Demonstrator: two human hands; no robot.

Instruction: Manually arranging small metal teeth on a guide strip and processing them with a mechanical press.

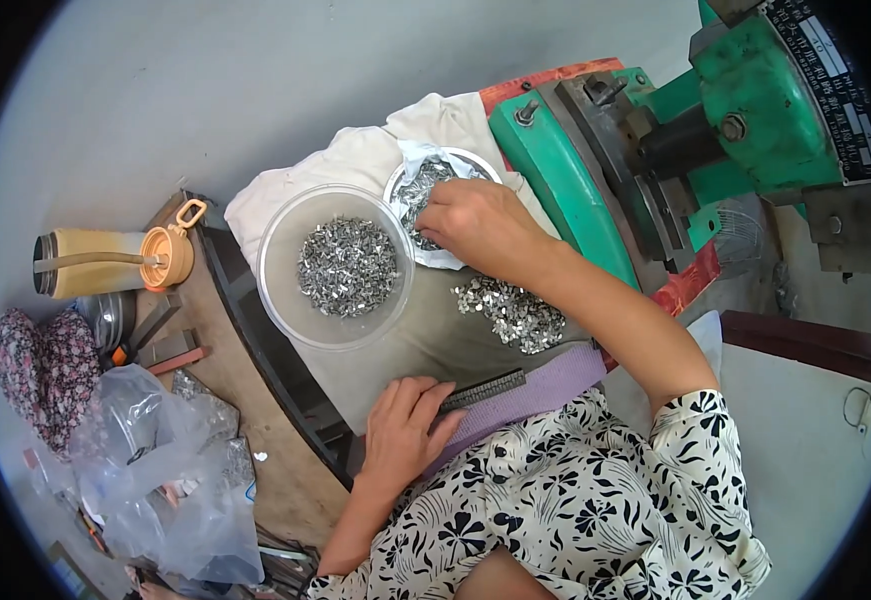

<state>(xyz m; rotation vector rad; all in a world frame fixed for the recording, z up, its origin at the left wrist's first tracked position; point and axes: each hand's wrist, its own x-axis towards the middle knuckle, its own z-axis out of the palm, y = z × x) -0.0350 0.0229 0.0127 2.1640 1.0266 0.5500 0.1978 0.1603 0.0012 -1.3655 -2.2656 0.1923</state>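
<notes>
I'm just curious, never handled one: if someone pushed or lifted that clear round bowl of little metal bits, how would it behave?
The clear bowl looks thin-walled, so it would probably flex if gripped by the rim. The heap of small metal pieces likely makes it heavy for its size. Wide, low and sitting on cloth, it would probably drag rather than tip or roll.

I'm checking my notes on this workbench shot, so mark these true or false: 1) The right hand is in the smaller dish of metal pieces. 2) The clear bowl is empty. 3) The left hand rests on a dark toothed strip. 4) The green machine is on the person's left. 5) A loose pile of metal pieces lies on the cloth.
1) True: the right hand reaches into the smaller dish.
2) False: the clear bowl holds metal pieces.
3) True: the left hand touches the dark strip.
4) False: the green machine is on the right.
5) True: loose pile.
</notes>
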